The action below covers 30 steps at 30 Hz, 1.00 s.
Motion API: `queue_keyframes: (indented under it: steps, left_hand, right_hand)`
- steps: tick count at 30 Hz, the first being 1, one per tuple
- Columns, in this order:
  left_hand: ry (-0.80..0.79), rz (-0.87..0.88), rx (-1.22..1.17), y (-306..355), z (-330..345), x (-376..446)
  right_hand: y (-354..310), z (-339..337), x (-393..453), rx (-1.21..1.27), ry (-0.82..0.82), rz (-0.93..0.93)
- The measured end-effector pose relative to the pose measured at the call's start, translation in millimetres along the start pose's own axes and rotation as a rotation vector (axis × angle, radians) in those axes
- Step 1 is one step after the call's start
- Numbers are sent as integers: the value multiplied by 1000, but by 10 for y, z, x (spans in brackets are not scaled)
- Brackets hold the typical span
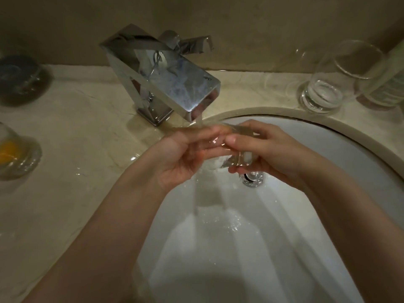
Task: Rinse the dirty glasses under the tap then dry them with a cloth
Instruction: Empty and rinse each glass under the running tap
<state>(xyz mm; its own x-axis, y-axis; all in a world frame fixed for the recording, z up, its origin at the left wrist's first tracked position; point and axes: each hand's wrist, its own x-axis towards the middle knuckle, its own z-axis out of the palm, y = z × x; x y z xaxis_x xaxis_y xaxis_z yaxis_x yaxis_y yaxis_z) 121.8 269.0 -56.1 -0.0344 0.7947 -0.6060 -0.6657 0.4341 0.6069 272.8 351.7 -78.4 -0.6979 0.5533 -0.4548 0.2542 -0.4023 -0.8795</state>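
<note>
Rinsing: both hands, left (175,154) and right (269,149), grip a glass (227,145) under the tap (175,84). Next, probably the cloth, unseen.

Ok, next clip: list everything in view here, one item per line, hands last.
tap: one, chrome, on the counter behind the basin, water running
sink: one, white, centre and right
drain: one, chrome, basin floor under the hands
counter: one, cream marble, around the sink
held glass: one, clear, under the stream between both hands
upright glass: one, clear, counter right, holds some water
tilted glass: one, clear, far right
orange-stained glass: one, clear, counter left edge
dark dish: one, blurred, counter far left
left hand: holds the held glass
right hand: holds the held glass
</note>
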Motion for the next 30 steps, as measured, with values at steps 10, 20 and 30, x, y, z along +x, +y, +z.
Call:
queue_keyframes:
  steps: [10, 20, 30]
  left_hand:
    - [-17, 26, 40, -15, -4, 8]
    - [36, 27, 42, 8, -36, 31]
    - [-1, 48, 74, 6, -103, 107]
  right_hand:
    - [-10, -8, 3, 7, 16, 39]
    - [10, 69, 1, 34, 111, 3]
    - [4, 20, -12, -245, 153, -266]
